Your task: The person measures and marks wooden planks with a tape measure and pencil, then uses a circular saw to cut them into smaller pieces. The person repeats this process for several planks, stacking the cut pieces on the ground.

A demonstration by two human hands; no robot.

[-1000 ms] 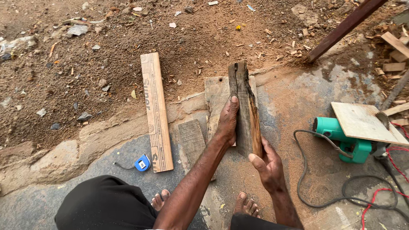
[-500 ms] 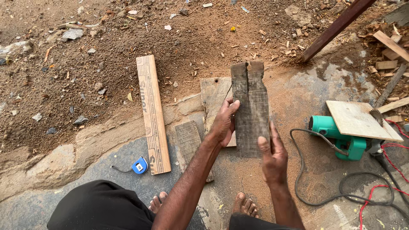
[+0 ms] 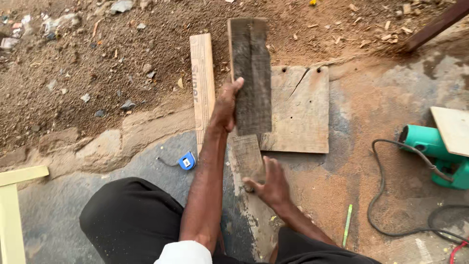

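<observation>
Dark plank (image 3: 251, 73): weathered grey board, the left hand (image 3: 225, 105) grasping its left edge near the lower end; it runs up and away from that grip, over the pale boards on the ground.
Square board (image 3: 302, 110): lies flat just right of the grip, partly under the dark plank; pale, split from the top edge, with small holes.
Long strip (image 3: 202, 83): pale narrow wood, just left of the left hand, running the same way as the plank.
Small board (image 3: 248, 156): short grey piece directly below the gripped plank; the right hand (image 3: 271, 185) rests on its lower end, fingers bent over it, though whether they clamp it I cannot tell.
Power tool (image 3: 432, 151): green, well right of both hands, black cord (image 3: 378, 195) looping from it.
Pencil (image 3: 347, 225): green, on the ground right of the right hand.
Tape measure (image 3: 186, 160): blue, just left of the left forearm.
</observation>
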